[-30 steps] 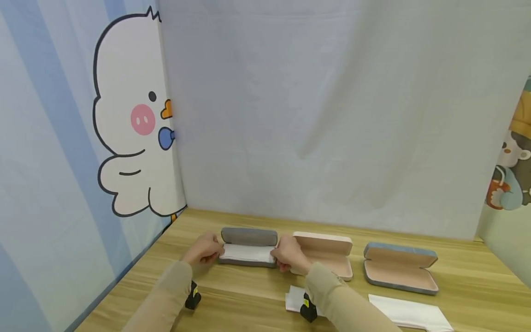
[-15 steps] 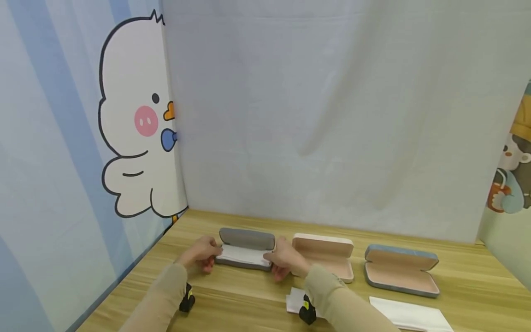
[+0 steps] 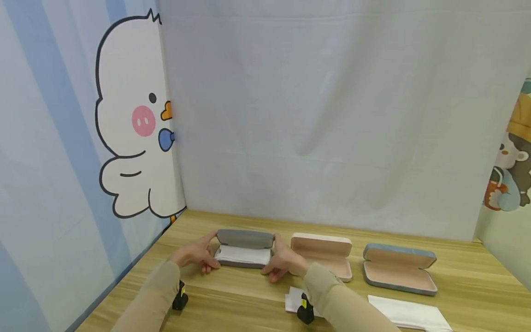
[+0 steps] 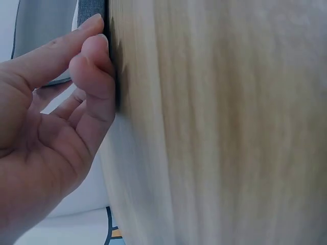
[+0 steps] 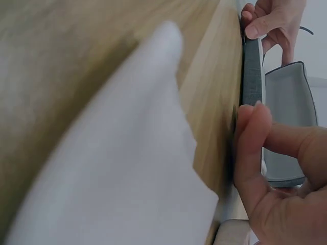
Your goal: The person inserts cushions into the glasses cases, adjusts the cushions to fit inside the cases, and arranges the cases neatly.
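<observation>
A grey glasses case (image 3: 245, 239) stands with its lid up on the table's left part, a folded white cloth (image 3: 244, 254) lying inside it. My left hand (image 3: 197, 254) holds the case's left end, thumb near the front bottom edge and forefinger up by the lid. At the right end, my right hand (image 3: 283, 261) holds it in the same way. The right wrist view shows both hands at the case's grey front wall (image 5: 252, 71). From the left wrist, my left hand (image 4: 56, 102) covers most of the case.
Right of the grey case stand an open cream glasses case (image 3: 321, 238) and an open blue one (image 3: 400, 249), both with pinkish linings. A folded white cloth (image 3: 293, 299) lies partly under my right forearm. Another white cloth (image 3: 408, 313) lies at the front right of the wooden table (image 3: 236, 304).
My fingers have left the white cloth, which now lies lower in the grey case. Both hands have shifted to the case's ends, thumbs down at the front and forefingers by the lid.
</observation>
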Available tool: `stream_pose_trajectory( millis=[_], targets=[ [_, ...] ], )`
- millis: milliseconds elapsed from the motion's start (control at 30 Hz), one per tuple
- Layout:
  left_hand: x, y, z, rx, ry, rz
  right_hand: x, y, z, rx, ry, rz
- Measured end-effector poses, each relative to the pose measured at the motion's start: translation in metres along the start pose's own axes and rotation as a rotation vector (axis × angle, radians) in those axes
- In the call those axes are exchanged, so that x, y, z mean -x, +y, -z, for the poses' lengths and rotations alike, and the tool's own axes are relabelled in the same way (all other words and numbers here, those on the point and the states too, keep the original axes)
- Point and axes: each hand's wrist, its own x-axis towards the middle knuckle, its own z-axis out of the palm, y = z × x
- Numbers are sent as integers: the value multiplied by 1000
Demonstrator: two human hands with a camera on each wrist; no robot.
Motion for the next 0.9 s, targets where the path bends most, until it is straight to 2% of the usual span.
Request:
stream_pose_trajectory(
  millis=[267,667,900],
  targets=[
    [0,0,5,48,-14,-13,-4,-4,0,-57,-10,-47],
    [4,-3,8,38,-48,-58,0,-4,-1,-87,-44,-6],
    [9,-3,7,26,-56,-60,1,-2,-5,-125,-48,11]
  ],
)
